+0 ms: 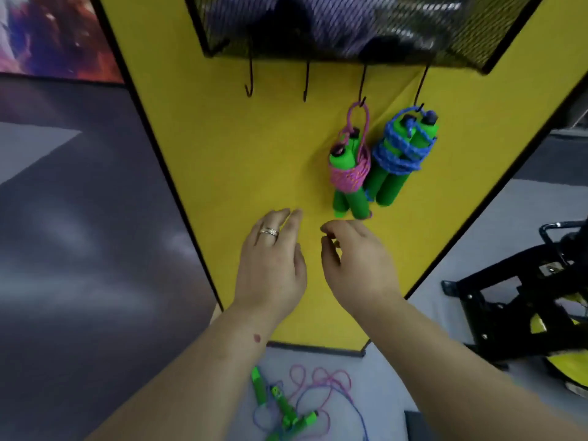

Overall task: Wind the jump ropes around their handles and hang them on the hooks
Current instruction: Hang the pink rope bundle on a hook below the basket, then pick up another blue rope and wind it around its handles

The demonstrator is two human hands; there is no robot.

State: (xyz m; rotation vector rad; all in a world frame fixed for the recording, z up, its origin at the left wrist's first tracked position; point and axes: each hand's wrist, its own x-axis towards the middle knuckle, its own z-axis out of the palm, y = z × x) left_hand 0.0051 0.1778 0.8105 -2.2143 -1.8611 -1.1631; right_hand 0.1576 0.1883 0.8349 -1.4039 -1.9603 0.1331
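Observation:
Two wound jump ropes hang on the yellow panel. The pink rope bundle (350, 173) with green handles hangs from the third hook (362, 87). The blue rope bundle (399, 154) hangs from the fourth hook (420, 90). Two hooks to the left, the first hook (249, 81) and the second hook (306, 84), are bare. My left hand (270, 262) with a ring is flat and holds nothing, below the pink bundle. My right hand (356, 262) has loosely curled fingers and holds nothing. Loose ropes with green handles (286, 405) lie on the floor below.
A black wire basket (350, 30) hangs above the hooks. A black and yellow metal frame (521, 300) stands on the floor at the right. A dark printed wall panel (79, 218) fills the left side.

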